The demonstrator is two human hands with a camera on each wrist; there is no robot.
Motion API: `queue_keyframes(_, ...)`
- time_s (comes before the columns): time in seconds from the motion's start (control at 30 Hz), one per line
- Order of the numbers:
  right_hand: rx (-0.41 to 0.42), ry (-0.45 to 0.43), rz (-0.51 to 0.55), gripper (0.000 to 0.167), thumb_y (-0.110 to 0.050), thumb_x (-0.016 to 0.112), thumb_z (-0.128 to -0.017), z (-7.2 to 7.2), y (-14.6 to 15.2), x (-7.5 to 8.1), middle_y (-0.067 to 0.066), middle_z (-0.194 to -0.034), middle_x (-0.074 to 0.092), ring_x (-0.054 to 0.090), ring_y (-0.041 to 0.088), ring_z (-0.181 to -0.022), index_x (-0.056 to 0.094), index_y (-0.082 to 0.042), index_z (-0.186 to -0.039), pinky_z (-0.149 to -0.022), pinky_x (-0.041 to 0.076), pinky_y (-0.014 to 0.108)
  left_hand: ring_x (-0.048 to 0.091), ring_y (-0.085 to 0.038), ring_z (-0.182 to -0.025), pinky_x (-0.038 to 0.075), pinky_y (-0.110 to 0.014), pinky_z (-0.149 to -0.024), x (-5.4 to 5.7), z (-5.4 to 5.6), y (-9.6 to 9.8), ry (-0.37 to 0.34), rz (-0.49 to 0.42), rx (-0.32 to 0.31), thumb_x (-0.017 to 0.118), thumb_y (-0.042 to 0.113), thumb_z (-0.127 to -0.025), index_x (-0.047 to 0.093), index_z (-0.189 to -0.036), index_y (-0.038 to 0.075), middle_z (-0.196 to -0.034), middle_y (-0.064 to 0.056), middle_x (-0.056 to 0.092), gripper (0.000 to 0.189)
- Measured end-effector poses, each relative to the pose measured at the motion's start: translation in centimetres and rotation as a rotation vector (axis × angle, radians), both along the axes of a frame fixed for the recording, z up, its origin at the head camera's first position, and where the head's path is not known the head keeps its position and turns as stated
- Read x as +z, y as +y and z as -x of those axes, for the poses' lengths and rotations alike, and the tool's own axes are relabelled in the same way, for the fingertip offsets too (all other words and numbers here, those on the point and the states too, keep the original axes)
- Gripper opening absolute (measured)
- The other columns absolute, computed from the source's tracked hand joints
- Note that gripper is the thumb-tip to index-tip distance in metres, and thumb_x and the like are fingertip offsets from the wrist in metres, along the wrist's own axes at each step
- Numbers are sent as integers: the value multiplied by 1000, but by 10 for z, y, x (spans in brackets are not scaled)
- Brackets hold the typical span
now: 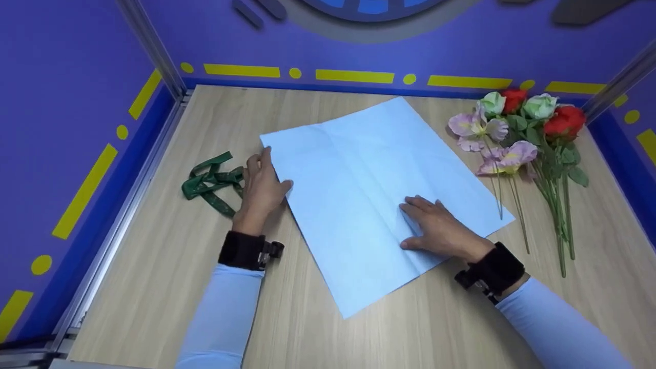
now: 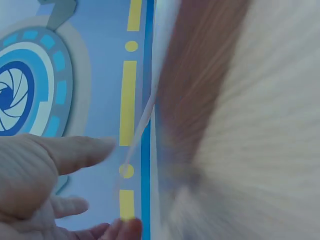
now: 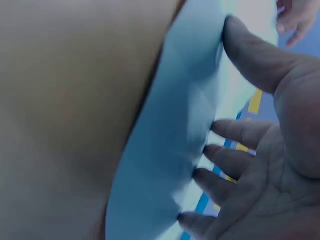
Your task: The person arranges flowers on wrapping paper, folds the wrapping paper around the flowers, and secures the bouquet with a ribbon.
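Observation:
A large light-blue sheet of paper (image 1: 353, 205) with crease lines lies turned at an angle on the table. My left hand (image 1: 264, 187) is at its left edge, thumb and fingers apart; whether they touch the edge I cannot tell. In the left wrist view the thumb (image 2: 82, 152) stands clear of the other fingers. My right hand (image 1: 441, 228) rests its spread fingertips on the lower right part of the paper. The right wrist view shows those fingertips (image 3: 215, 187) pressing on the paper (image 3: 165, 115).
A bundled dark green ribbon (image 1: 207, 184) lies left of my left hand. To the right are artificial flowers: red roses (image 1: 565, 123), pale green roses (image 1: 540, 106) and pink-purple blooms (image 1: 479, 128). Some thin stems cross the paper's right corner. Blue walls (image 1: 359, 56) border the wooden table (image 1: 154, 287).

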State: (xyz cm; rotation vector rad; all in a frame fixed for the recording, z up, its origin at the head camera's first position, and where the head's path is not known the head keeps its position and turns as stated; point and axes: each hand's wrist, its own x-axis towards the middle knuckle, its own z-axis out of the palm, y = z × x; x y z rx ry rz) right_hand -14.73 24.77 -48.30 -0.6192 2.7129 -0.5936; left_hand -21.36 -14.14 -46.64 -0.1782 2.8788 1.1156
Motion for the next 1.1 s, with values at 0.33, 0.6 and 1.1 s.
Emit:
queue_keyframes(0.33, 91, -39, 77, 89, -30, 89, -86, 10, 27, -7, 23, -168, 35, 23, 45, -159, 45, 0, -158, -128, 13, 64, -2, -41, -164, 4, -62, -130, -8, -3, 13, -87, 212, -413, 84, 39, -91, 30, -167, 8, -176, -20, 13, 97)
queue_keyframes(0.6, -59, 39, 105, 84, -38, 83, -92, 6, 45, -1, 24, -167, 36, 28, 47, -156, 45, -2, -158, -122, 29, 63, -2, -44, -163, 5, -64, -130, -12, -5, 15, -236, 286, -474, 83, 45, -90, 24, -168, 6, -177, -20, 7, 106)
queue_keyframes(1.1, -171, -3, -31, 91, -44, 77, -96, 4, 71, -1, 32, -167, 28, 23, 54, -155, 37, 7, -159, -121, 26, 68, -2, -47, -162, 6, -67, -128, -8, -8, 16, -264, 319, -457, 83, 43, -91, 22, -168, 4, -175, -24, 8, 106)
